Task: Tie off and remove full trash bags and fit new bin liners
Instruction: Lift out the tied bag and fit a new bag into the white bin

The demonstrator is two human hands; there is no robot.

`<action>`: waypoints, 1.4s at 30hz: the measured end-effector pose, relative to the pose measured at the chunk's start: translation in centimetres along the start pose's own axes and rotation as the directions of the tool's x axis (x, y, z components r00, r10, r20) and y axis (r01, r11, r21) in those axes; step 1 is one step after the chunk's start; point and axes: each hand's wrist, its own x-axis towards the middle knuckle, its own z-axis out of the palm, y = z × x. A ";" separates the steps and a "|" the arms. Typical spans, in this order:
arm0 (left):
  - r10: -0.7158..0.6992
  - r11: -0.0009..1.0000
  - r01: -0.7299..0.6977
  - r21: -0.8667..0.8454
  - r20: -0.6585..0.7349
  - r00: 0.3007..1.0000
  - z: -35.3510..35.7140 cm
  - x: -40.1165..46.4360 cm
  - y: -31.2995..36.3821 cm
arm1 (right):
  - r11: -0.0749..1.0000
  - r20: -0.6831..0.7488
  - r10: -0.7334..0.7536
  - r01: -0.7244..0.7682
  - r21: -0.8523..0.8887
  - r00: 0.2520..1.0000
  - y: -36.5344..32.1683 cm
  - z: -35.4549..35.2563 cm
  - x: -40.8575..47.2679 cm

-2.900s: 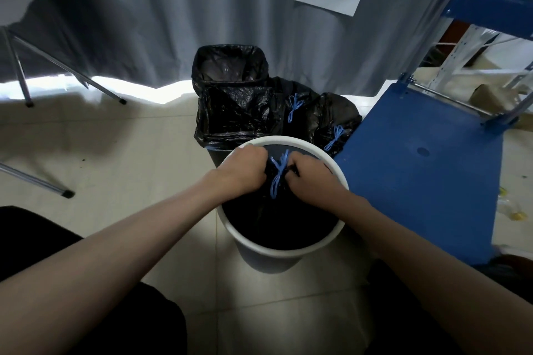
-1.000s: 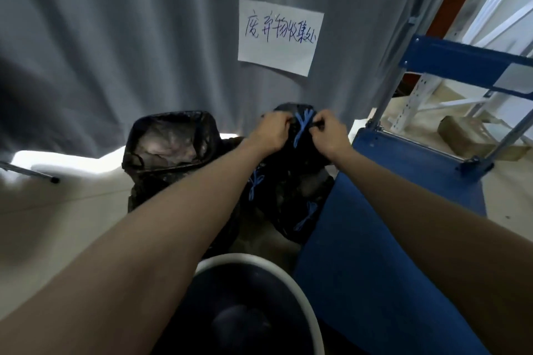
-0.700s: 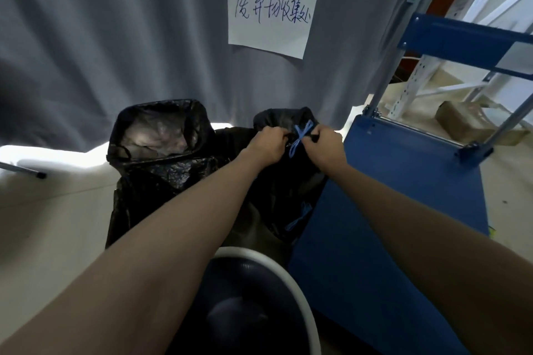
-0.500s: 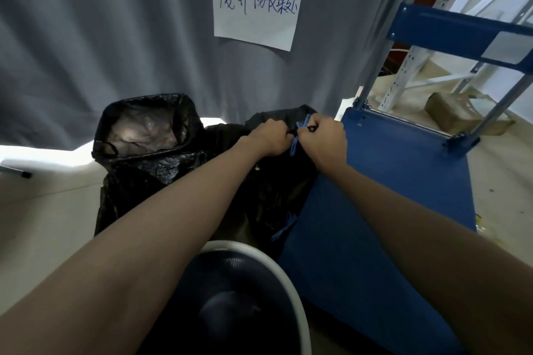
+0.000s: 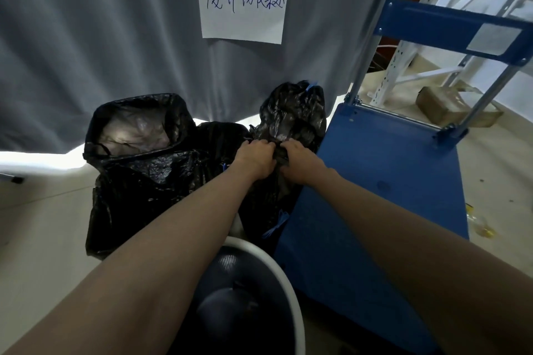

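Bottom centre of frame: white-rimmed round bin (image 5: pixel 291 282), dark inside, no liner visible over the rim, sits nearest the camera. Both forearms reach over it, up toward frame centre.

Right of the bin, a blue platform cart (image 5: pixel 383 181) takes up the centre-right, its deck flat, its handle bar w/ a grey label up at upper right.

Frame centre: left hand (image 5: pixel 255 157) and right hand (image 5: pixel 300 160) are close together, nearly touching, fingers of both curled down into the crinkled plastic of a tied black trash bag (image 5: pixel 291 118). Both grip the bag's plastic; exact finger placement hidden by the knuckles. The bag stands upright just left of the cart's front edge, a bit of blue drawstring (image 5: pixel 311 85) showing at its top, beyond the hands. Below the hands, another blue tie (image 5: pixel 277 225) hangs on black plastic, touching the cart's edge; can't tell which bag it belongs to.

Left of centre: a square bin w/ open black liner (image 5: pixel 135 124), liner folded over the rim and draped down the sides, pale stuff inside.

Far: grey curtain (image 5: pixel 86 23) across the top, handwritten paper sign (image 5: pixel 243 3) stuck on it at top centre. Far right, a cardboard box (image 5: pixel 441 106) on the pale floor behind the cart, white shelving uprights beyond.
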 end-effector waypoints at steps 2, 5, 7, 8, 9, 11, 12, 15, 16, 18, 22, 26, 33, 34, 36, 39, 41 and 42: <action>-0.002 1.000 0.002 -0.016 -0.002 1.000 -0.1 -0.4 0.4 | 1.000 -0.020 -0.014 0.015 0.024 1.000 -0.4 -0.2 -0.7; -0.002 1.000 0.001 -0.020 -0.008 1.000 -0.8 -1.5 1.0 | 0.998 -0.046 0.002 0.000 0.057 0.999 -0.7 -0.6 -2.2; -0.001 1.000 0.001 -0.017 -0.025 1.000 -1.6 -2.6 1.5 | 0.999 -0.059 0.015 -0.012 0.052 0.998 -0.8 -1.1 -3.5; 0.000 1.000 0.000 -0.016 -0.033 0.999 -2.1 -3.2 1.8 | 0.999 -0.065 0.021 -0.018 0.047 0.998 -0.9 -1.4 -4.3; 0.000 1.000 -0.001 -0.016 -0.042 0.999 -2.6 -3.9 2.1 | 0.999 -0.073 0.028 -0.025 0.038 0.997 -1.0 -1.7 -5.2; -0.001 1.000 0.000 -0.019 -0.063 0.998 -3.6 -5.4 2.8 | 0.999 -0.094 0.039 -0.037 0.021 0.995 -1.2 -2.6 -7.3; -0.003 1.000 0.002 -0.023 -0.069 0.998 -4.2 -6.2 3.3 | 0.999 -0.101 0.046 -0.044 0.017 0.994 -1.3 -3.2 -8.4; -0.002 0.999 0.000 -0.036 -0.070 0.998 -5.7 -8.6 5.5 | 0.997 -0.122 0.079 -0.077 0.017 0.989 -0.8 -4.8 -12.5; 0.006 0.999 -0.009 -0.039 -0.072 0.997 -6.0 -9.3 6.5 | 0.995 -0.137 0.095 -0.093 0.021 0.986 -0.4 -5.3 -13.9; 0.033 0.998 -0.037 -0.054 -0.072 0.997 -6.3 -10.5 8.9 | 0.990 -0.167 0.141 -0.139 0.023 0.976 0.6 -6.1 -16.8; 0.096 0.991 -0.098 -0.094 -0.027 0.995 -5.6 -12.8 15.1 | 0.969 -0.183 0.244 -0.244 0.019 0.952 4.2 -6.8 -22.5; 0.180 0.972 -0.179 -0.151 -0.009 0.984 -2.8 -14.5 21.7 | 0.932 -0.184 0.360 -0.359 0.042 0.914 9.2 -5.9 -28.0; 0.291 0.920 -0.267 -0.286 0.043 0.956 4.9 -18.8 29.8 | 0.812 -0.072 0.584 -0.582 0.047 0.809 16.7 0.1 -37.2; 0.308 0.919 -0.279 -0.279 0.062 0.949 6.0 -19.4 30.3 | 0.805 -0.028 0.593 -0.591 0.041 0.805 17.3 1.3 -38.2; 0.332 0.917 -0.293 -0.270 0.113 0.937 8.0 -20.5 30.9 | 0.804 0.074 0.592 -0.594 0.008 0.802 18.2 3.4 -39.7; 0.333 0.920 -0.284 -0.269 0.157 0.930 10.2 -21.5 30.8 | 0.797 0.149 0.597 -0.603 -0.007 0.788 19.0 6.1 -40.8; 0.331 0.919 -0.275 -0.283 0.175 0.927 11.3 -21.7 30.4 | 0.809 0.126 0.584 -0.588 -0.006 0.802 19.4 7.4 -40.8; 0.334 0.916 -0.273 -0.295 0.184 0.924 11.6 -21.8 30.2 | 0.819 0.104 0.572 -0.574 -0.006 0.814 19.5 7.8 -40.7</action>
